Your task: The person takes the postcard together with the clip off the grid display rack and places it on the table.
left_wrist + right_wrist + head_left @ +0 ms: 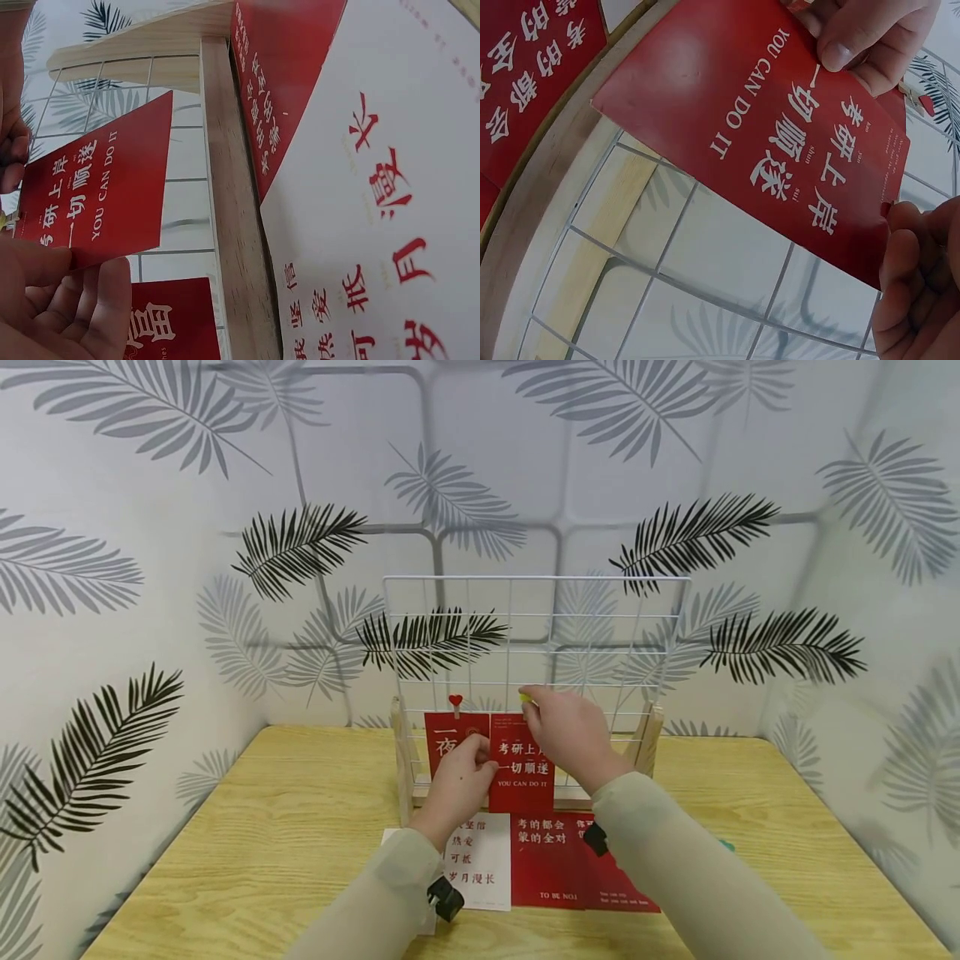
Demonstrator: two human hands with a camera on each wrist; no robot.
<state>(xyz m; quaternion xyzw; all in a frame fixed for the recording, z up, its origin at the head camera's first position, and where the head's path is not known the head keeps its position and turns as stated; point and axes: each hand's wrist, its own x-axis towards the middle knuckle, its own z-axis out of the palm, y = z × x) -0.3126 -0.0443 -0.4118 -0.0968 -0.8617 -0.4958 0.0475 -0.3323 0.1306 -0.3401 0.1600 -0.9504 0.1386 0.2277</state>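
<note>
A red card (522, 793) with white lettering and "YOU CAN DO IT" stands upright against the white wire grid (585, 652). My left hand (461, 785) pinches its left edge between thumb and fingers, seen close in the left wrist view. At the card's top edge my right hand (572, 731) pinches a small yellow clip (525, 697), mostly hidden behind the fingers. To the left, another red card (442, 727) hangs from the grid under a clip with a red heart (455, 701); my left hand covers part of it.
Wooden feet (647, 739) hold the grid up on the wood-grain table (315, 810). In front of the grid lie a white card (480, 885) and red cards (543, 868), partly under my forearms. A teal object (726, 845) peeks out beside my right sleeve. Leaf-patterned wall covering (495, 443) stands behind.
</note>
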